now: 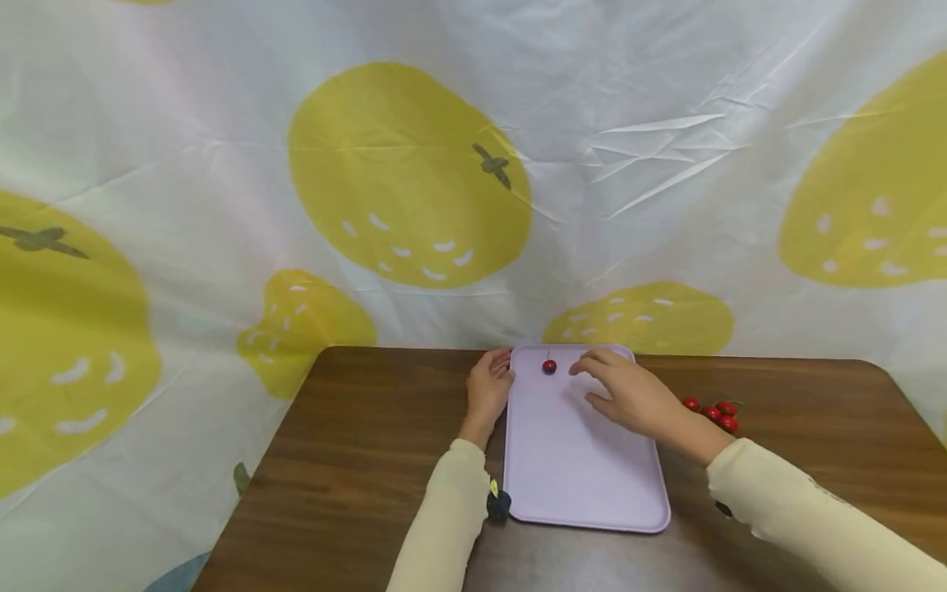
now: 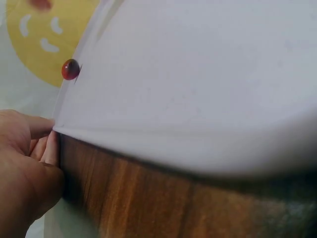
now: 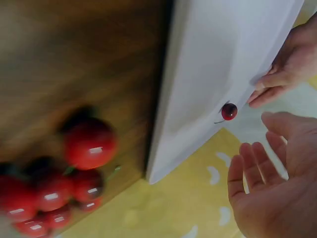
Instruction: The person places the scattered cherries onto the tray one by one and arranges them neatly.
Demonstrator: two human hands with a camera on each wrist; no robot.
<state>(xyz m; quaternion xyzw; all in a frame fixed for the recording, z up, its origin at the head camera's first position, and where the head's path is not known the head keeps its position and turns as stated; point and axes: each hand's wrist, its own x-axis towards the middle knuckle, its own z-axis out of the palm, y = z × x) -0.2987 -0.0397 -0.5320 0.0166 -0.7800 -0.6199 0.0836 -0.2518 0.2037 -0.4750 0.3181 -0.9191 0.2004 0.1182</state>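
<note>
A pale lilac tray (image 1: 584, 477) lies lengthwise on the brown table. Near its far left corner sits one dark red cherry (image 1: 549, 367) with a thin stem. At that corner my left hand (image 1: 488, 390) grips the rim, thumb and fingers pinching the edge in the left wrist view. Over the tray's far right part hovers my right hand (image 1: 629, 393), fingers loosely bent and spread, nothing held. A gap separates its fingertips from the cherry. To the tray's right, partly behind the right forearm, several red cherries (image 1: 713, 413) lie clustered; they appear large and blurred in the right wrist view.
The wooden table (image 1: 370, 460) extends on both sides of the tray. Right behind its far edge hangs a white cloth (image 1: 629, 205) printed with yellow fruit. A dark wrist camera (image 1: 498, 503) sits under the left sleeve, close to the tray's left edge.
</note>
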